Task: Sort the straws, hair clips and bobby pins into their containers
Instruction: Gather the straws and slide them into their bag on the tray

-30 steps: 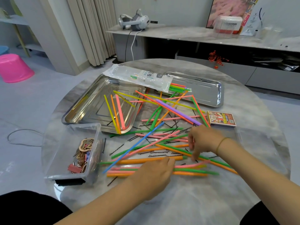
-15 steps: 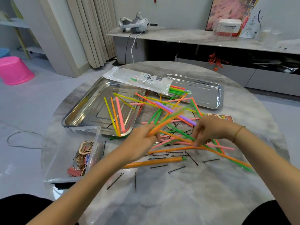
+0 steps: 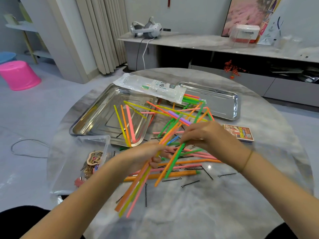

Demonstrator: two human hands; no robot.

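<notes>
Here the left hand grips a fan of straws, the right hand pinches more against it. Best to square the ends and shake loose any bobby pins.

1. Far beyond your right hand, a long low cabinet runs along the pale wall.
2. Far beyond your left hand hang beige curtains.
3. Well left of it, a pink stool stands on the grey floor.
4. Under both hands lies a round marble table.
</notes>
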